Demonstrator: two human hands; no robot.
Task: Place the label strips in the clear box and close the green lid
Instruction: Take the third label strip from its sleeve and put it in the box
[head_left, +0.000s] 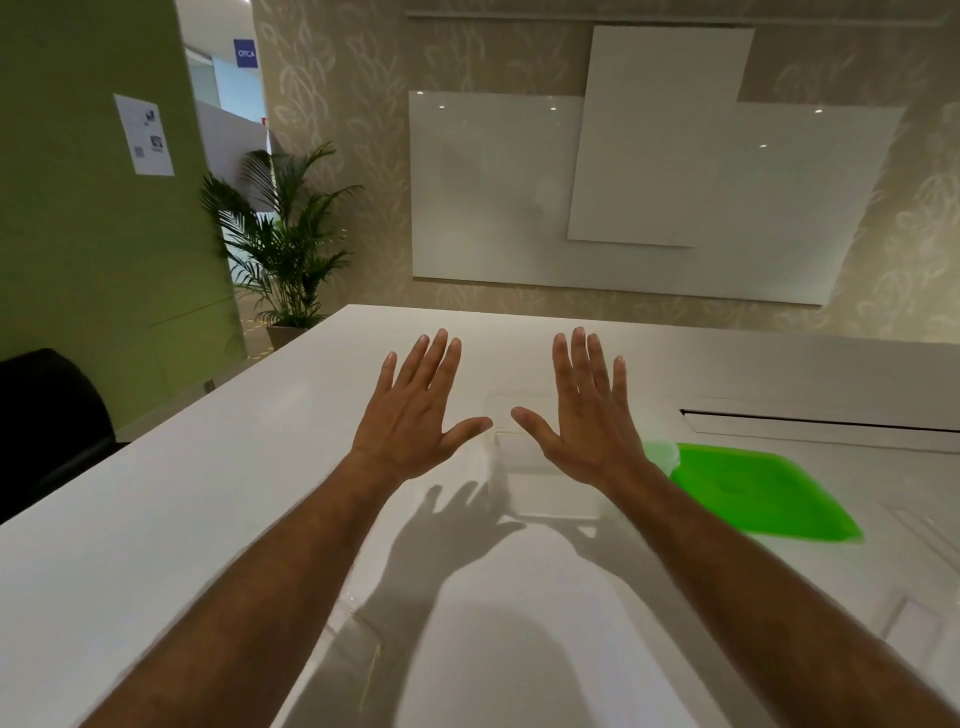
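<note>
a room with pale leaf-patterned wallpaper, white boards (649, 197) on the far wall, a green wall (78, 208) on the left bearing a printed sheet (144, 135) too small to read, and a potted palm (288, 244) beyond the worktop's far left corner. a blue sign (245, 53) high up reads something like "otca". the white glossy worktop (208, 493) fills the lower view. the clear box (540, 467) sits near its middle, nearly invisible against the white, its lid off. the green lid (753, 493), bright and translucent, lies flat just beside the box towards the right edge. faint pale strips show near the right edge, hard to make out. the left hand (415, 410) and right hand (587, 415) hover above the box, palms down, fingers spread, grasping nothing.
</note>
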